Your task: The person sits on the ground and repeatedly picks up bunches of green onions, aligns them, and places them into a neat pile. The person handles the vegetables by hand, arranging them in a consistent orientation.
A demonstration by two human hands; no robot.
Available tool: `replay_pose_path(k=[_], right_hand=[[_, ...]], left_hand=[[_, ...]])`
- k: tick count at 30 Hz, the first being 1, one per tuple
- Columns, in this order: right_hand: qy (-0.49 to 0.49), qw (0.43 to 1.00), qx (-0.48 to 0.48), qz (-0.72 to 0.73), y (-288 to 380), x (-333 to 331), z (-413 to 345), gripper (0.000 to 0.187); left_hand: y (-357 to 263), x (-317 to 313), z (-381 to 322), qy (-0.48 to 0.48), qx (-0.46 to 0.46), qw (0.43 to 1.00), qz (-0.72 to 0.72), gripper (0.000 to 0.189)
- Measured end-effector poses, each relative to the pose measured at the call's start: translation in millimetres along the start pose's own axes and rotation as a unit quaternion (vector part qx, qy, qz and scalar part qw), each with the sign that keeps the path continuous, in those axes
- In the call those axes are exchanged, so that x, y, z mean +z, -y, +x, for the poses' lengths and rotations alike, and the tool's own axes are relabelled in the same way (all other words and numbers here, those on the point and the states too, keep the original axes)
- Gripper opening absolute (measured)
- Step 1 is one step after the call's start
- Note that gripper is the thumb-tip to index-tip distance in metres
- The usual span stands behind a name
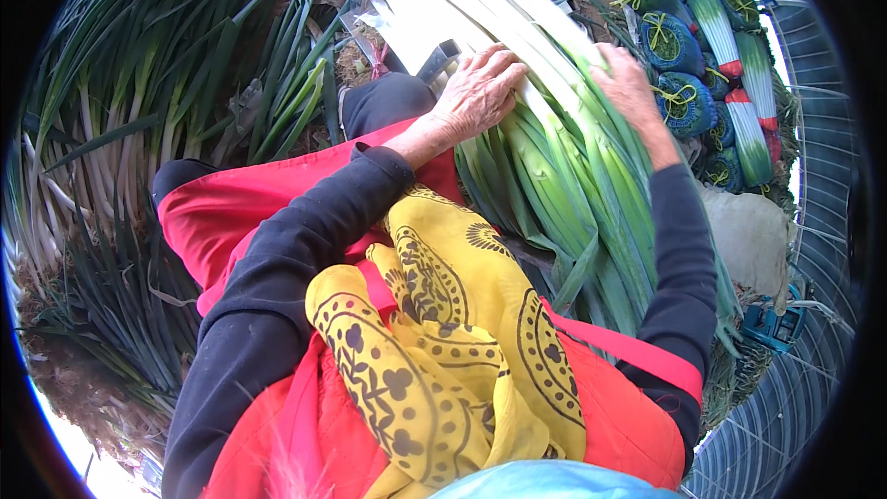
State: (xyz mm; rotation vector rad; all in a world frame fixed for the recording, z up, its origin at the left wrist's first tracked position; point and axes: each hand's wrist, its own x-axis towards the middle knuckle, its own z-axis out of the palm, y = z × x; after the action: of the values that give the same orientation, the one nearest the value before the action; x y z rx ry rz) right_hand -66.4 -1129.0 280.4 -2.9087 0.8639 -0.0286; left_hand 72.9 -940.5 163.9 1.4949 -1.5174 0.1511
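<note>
A thick pile of large green onions [554, 132] lies before me, white shanks pointing away and green leaves running back along my right side. My left hand [481, 90] rests on the pile's left side, fingers bent over the stalks near where white turns green. On the opposite side my right hand [627, 86] presses against the outer stalks, its fingertips curled in. Between them the hands hold the pile from both sides. Under the white shanks is a metal frame, and one angled end [438, 61] sticks up beside my left hand. My palms and the stalks' undersides are hidden.
Loose green onions [132, 97] stand heaped on the left, with more leaves [118, 312] below. To the right lie several net-wrapped bundles [669, 41] tied with yellow string, and white-and-green bundles [752, 142] with red ends. A teal object [773, 326] sits near the ribbed sheet wall [828, 222].
</note>
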Motion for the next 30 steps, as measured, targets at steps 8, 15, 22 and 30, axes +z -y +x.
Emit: replay_pose_path(k=[8,15,22,30], right_hand=[[0.074,0.996,-0.038,0.016,8.4,2.3,-27.8,0.049],[0.016,0.999,-0.047,0.022,40.9,0.5,-53.1,0.051],[0.067,0.992,-0.091,-0.062,43.1,37.1,-7.3,0.039],[-0.06,0.971,-0.16,-0.166,4.2,43.3,2.5,0.039]], left_hand=[[0.1,1.7,0.3,-0.002,-0.005,1.0,-0.002,0.027],[-0.6,4.6,-3.4,-0.004,-0.046,0.999,-0.025,0.033],[1.4,2.8,-2.7,-0.017,-0.035,0.999,-0.028,0.034],[9.9,9.9,-3.6,-0.003,-0.036,0.999,-0.037,0.036]])
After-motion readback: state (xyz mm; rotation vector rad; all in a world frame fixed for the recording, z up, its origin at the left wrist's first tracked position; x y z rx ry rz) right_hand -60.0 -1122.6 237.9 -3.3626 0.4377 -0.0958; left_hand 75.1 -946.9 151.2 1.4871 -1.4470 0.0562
